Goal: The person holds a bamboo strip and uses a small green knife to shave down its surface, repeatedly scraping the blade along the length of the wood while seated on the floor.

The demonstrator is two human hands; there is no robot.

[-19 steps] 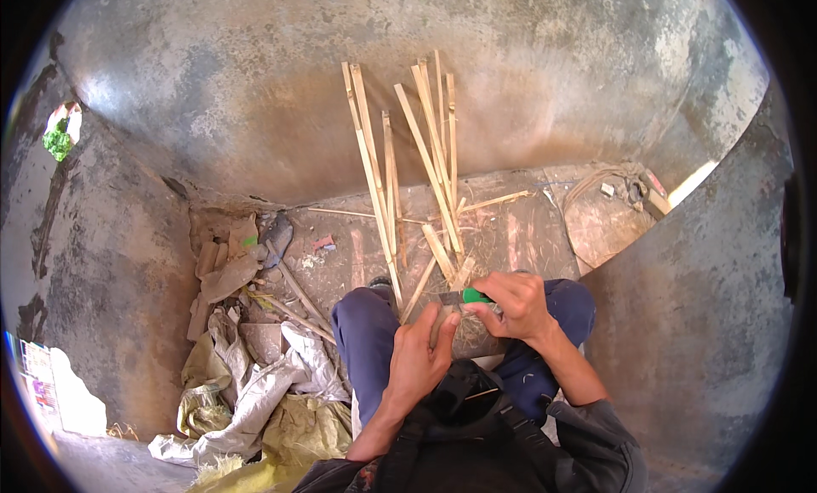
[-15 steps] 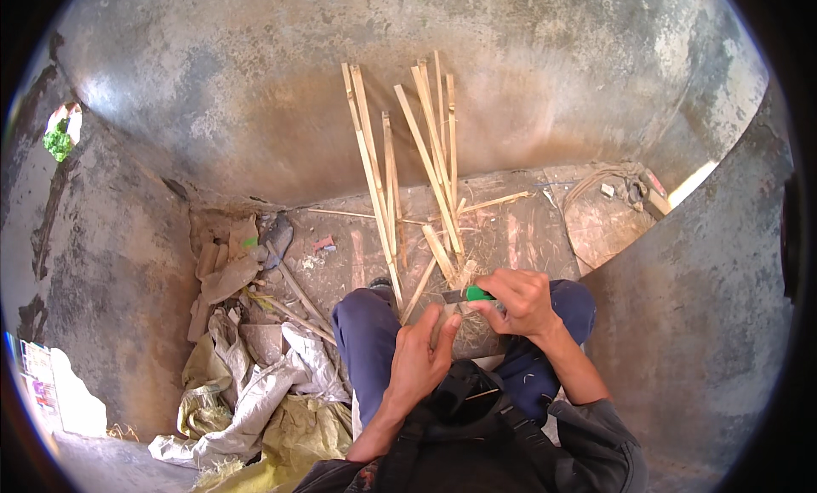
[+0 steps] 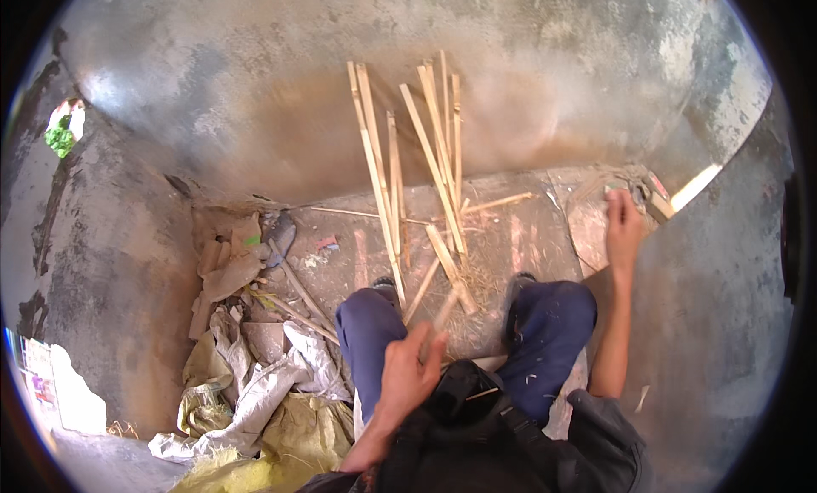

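Sacking [image 3: 298, 433] is bunched up at lower left; left hand [image 3: 408, 369] is clamped round a short, blurry wood stick [image 3: 446, 310] between the legs [image 3: 553, 331]; right hand [image 3: 624, 216] is well apart, way out right, can't tell if it's gripping anything; long pale strips [image 3: 432, 168] lean on the back wall [image 3: 255, 110].

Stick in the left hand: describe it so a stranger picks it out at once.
Start at the far wall, where long strips lean. Come down to the left knee and, just beyond it, the left hand. The stick juts up from that grip, slightly blurred: shorter than the strips, and held rather than leaning.
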